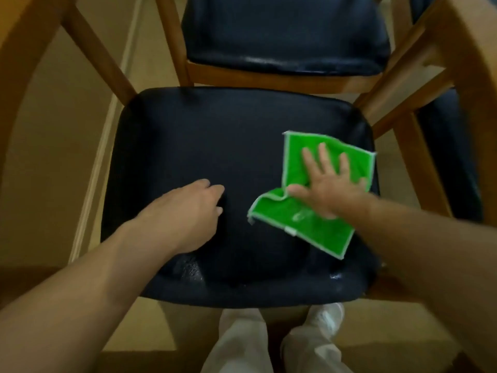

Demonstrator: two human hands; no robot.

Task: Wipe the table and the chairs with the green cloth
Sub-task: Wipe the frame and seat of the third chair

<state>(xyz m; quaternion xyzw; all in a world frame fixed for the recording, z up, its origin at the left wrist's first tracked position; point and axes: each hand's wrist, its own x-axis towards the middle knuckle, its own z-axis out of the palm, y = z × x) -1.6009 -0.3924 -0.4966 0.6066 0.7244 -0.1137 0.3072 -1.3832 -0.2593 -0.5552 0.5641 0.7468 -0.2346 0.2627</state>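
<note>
Your right hand (326,184) lies flat with fingers spread, palm pressed down on the green cloth (320,192), not gripping it. The cloth spreads out under and around that hand, rumpled, one corner past your fingertips near the seat's right edge, another trailing back under your wrist. Your left hand (188,211) rests well to the left of it, fingers curled under against the dark seat (215,141) and holding nothing. Beyond your fingers a second chair (282,36) stands close behind, its wooden frame touching the seat's far edge.
</note>
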